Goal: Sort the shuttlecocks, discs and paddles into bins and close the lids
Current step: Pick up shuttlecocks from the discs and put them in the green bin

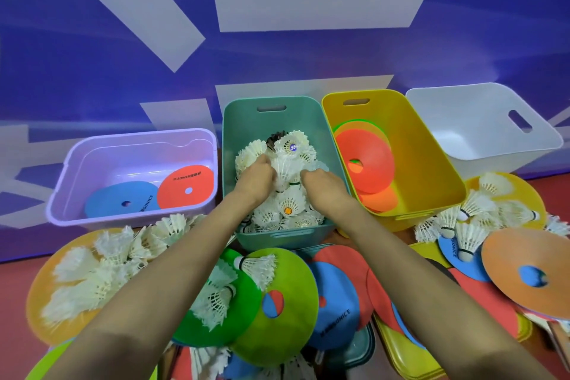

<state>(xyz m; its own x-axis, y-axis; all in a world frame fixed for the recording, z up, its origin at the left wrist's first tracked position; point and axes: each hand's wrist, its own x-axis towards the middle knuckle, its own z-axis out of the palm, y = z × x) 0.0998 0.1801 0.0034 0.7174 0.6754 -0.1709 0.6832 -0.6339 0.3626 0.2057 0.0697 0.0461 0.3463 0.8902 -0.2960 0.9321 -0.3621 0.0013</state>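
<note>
Roughly mid-task, I'd say. At 12, left hand (256, 182) & right hand (320, 187) curl fingers round a clump of shuttlecocks (287, 163) inside the teal bin (246, 120). Yellow bin (425, 148) at 1 holds discs (364, 148). To do: loose shuttlecocks (92, 271) at 8 & 3, loose discs (333, 302) at 6, paddles, all lids.

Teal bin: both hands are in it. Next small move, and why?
Probably lift both out: the left hand and right hand sit on shuttlecocks inside the teal bin, while loose shuttlecocks lie on the orange disc outside.
</note>
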